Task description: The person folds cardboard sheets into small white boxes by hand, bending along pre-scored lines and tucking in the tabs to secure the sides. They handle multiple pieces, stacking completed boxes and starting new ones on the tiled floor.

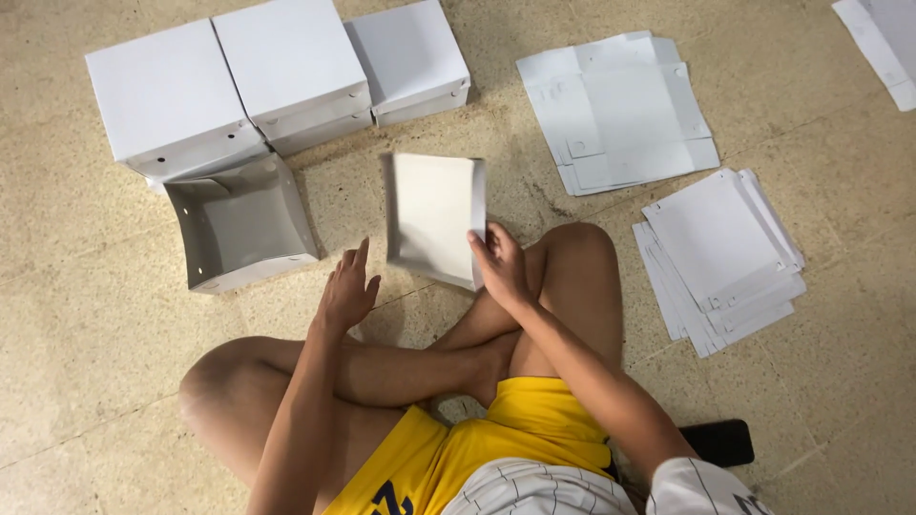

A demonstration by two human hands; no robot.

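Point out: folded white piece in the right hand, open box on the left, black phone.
folded white piece [434,215], head view, centre panel
open box [250,229], head view, inner floor
black phone [722,442], head view, screen middle

Even, fairly bright indoor light, soft and diffuse, from above. Shadows weak: a faint one left of the folded white card held by the right hand, a darker patch under the crossed legs. No glare; white boxes keep detail. Focus sharp throughout, no motion blur. Slight wide-angle stretch toward corners.
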